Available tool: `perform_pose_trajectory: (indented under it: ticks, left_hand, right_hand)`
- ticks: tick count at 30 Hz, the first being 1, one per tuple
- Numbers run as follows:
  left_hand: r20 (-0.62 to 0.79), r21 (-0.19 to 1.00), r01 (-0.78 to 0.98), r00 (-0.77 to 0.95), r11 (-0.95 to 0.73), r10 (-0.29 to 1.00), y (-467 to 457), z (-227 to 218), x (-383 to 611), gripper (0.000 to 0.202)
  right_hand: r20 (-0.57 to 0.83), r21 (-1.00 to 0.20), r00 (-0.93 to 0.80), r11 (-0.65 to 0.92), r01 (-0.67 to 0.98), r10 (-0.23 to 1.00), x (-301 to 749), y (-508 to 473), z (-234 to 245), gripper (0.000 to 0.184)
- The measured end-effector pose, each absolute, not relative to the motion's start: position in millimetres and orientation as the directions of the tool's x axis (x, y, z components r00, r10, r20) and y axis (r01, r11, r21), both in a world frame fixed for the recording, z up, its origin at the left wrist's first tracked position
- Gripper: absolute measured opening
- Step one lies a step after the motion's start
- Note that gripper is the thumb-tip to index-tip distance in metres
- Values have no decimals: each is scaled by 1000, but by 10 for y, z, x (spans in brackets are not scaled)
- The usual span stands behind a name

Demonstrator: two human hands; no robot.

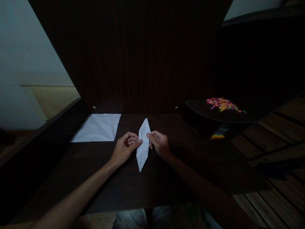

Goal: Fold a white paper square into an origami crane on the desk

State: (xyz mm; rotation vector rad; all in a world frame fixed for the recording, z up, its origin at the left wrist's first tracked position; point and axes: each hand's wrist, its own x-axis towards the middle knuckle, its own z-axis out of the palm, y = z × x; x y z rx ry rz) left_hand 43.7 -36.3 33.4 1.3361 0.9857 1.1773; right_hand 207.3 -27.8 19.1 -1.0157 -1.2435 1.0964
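Observation:
A long piece of folded white paper, pointed at both ends and creased along its length, is held up between my two hands above the dark desk. My left hand pinches its left edge, thumb on the face and fingers curled behind. On the opposite edge, slightly higher, my right hand grips it the same way, its thumb pressed on the paper. Parts of the fingers are hidden behind the paper.
White creased sheets lie at the desk's back left, beside a raised side panel. A tall dark board closes off the back. On a rounded shelf at right rests a pile of small colourful pieces.

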Motion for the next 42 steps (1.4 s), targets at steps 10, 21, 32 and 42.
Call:
perform_pose_trajectory:
  ticks: [10,21,32,42]
  left_hand:
    - [96,995,-51,186,-88,978,-364,355,441,29]
    - [90,996,11,98,-91,991,-350,336,413,27]
    - [146,989,-9,186,-146,972,-361,327,406,24]
    - [110,988,-131,224,-82,968,-370,354,383,49]
  right_hand:
    - [209,-975,38,211,-69,977,2056,-289,168,28]
    - [208,-976,17,209,-65,978,2038,-324,167,26]
    - [135,-966,15,134,-221,991,2056,-276,197,33]
    - [248,-968,-146,238,-86,958,2151,-297,218,23]
